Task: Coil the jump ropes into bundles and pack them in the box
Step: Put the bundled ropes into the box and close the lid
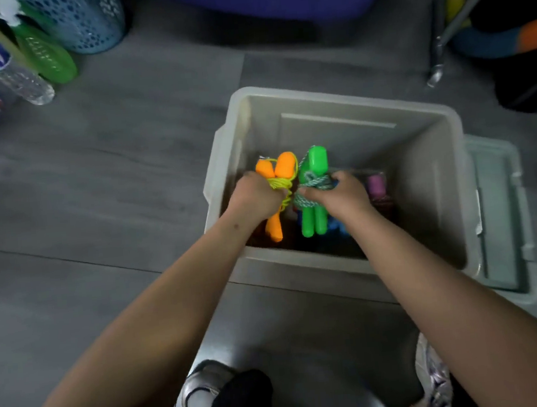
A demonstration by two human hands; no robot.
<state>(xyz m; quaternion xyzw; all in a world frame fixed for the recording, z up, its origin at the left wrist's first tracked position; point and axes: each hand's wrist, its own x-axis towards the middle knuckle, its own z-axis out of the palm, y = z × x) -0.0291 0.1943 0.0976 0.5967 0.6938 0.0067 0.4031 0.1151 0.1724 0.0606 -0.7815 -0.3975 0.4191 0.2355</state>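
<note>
Grey floor [97, 192], box [343, 106] of bundles [311, 167]

Bottles [22, 78], blue basket [89, 21], shoes [196, 394]

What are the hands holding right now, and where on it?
Left hand grips the orange rope bundle at its wrapped middle; right hand grips the green rope bundle likewise.

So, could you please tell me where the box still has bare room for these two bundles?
The box floor is bare along its far and right walls. The near side is crowded: a pink-handled rope and blue ones lie beneath the orange bundle and green bundle.
</note>
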